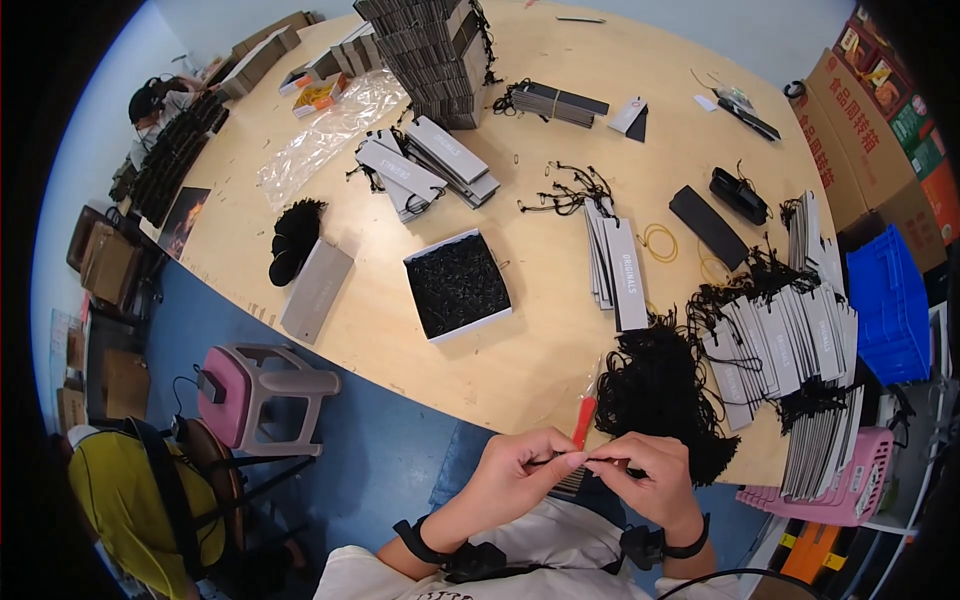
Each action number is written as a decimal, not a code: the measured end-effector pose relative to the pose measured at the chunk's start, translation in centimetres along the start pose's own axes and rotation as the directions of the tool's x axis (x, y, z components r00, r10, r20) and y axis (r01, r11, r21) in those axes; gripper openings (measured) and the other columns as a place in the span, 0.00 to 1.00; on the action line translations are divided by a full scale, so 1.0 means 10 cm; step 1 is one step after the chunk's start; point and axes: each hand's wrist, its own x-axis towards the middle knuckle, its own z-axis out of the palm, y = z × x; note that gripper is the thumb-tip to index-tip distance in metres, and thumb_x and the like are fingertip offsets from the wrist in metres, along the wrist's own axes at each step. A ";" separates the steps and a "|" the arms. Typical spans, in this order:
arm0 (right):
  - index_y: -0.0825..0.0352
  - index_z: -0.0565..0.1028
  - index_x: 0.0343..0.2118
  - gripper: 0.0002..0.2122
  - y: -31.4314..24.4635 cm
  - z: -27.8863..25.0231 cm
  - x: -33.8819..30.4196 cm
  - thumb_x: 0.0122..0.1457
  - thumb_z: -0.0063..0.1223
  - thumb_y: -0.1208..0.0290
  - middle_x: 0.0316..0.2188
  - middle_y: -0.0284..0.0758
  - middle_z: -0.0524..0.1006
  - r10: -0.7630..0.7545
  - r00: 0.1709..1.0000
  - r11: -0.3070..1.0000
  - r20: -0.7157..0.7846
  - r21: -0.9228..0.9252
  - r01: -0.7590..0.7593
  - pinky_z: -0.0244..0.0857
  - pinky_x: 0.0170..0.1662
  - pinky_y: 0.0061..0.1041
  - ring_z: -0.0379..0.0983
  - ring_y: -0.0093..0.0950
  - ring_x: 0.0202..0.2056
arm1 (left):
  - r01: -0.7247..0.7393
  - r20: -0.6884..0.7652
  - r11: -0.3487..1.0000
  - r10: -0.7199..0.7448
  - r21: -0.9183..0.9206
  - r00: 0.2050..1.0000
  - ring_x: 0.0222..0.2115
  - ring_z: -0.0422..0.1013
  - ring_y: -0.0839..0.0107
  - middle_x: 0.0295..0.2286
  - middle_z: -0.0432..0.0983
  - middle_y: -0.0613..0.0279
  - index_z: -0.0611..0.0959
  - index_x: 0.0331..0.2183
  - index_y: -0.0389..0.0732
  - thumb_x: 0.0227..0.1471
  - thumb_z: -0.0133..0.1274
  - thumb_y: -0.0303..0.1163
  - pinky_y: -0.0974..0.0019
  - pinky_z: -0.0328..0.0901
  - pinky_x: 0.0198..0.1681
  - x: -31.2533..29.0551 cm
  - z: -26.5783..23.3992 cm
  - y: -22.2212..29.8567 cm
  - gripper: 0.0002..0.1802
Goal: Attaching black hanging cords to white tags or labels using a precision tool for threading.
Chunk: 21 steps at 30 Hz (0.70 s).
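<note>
Both hands meet at the table's near edge, fingertips pinched together. My left hand [520, 475] and my right hand [650, 478] grip what looks like a thin black cord [543, 461] between them; most of it is hidden by the fingers. Just beyond the fingertips lies a red-handled tool [584, 420], its far end hard to make out. To the right of it spreads a heap of black cords [655, 400]. Grey hang tags [627, 275] with black strings lie in a stack beyond that heap. A white box [458, 285] full of small black pieces sits left of these tags.
Many strung tags [780, 345] fan out at the table's right. Tall stacks of tags [430, 60] rise at the back. A blue crate [888, 305] stands beyond the right edge, a pink stool [228, 395] on the floor at left. Another person [155, 110] sits far left.
</note>
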 end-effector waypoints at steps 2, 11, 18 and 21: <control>0.67 0.79 0.31 0.07 0.00 -0.05 0.00 0.49 0.66 0.79 0.21 0.33 0.78 -0.002 0.998 0.999 0.063 -0.047 0.005 0.65 0.22 0.21 0.74 0.24 0.19 | -0.011 0.009 0.998 0.010 0.055 1.000 0.21 0.59 0.88 0.19 0.72 0.73 0.83 0.37 0.33 0.59 0.56 0.26 0.79 0.54 0.24 -0.01 -0.01 0.02 0.06; 0.68 0.79 0.28 0.06 0.02 -0.15 -0.08 0.46 0.66 0.80 0.19 0.32 0.77 -0.071 0.983 0.993 0.169 -0.080 0.086 0.66 0.22 0.19 0.74 0.23 0.19 | -0.091 0.204 0.969 0.044 0.230 0.978 0.25 0.67 0.85 0.27 0.81 0.65 0.84 0.41 0.35 0.60 0.54 0.25 0.77 0.62 0.28 -0.05 -0.07 0.01 0.09; 0.67 0.77 0.31 0.08 0.00 -0.07 -0.20 0.48 0.63 0.80 0.21 0.34 0.76 -0.052 0.980 0.997 0.193 -0.050 0.063 0.68 0.24 0.22 0.75 0.26 0.21 | -0.205 0.269 0.960 0.150 0.190 0.952 0.18 0.62 0.75 0.21 0.73 0.61 0.82 0.41 0.38 0.59 0.53 0.27 0.73 0.59 0.23 -0.10 -0.14 -0.01 0.08; 0.68 0.76 0.32 0.08 0.01 -0.05 -0.23 0.48 0.62 0.81 0.23 0.35 0.76 -0.017 0.976 0.999 0.218 -0.035 0.025 0.68 0.25 0.22 0.75 0.26 0.22 | -0.189 0.259 0.963 0.136 0.193 0.956 0.18 0.61 0.76 0.20 0.72 0.62 0.82 0.40 0.38 0.59 0.53 0.26 0.73 0.58 0.23 -0.12 -0.11 0.02 0.08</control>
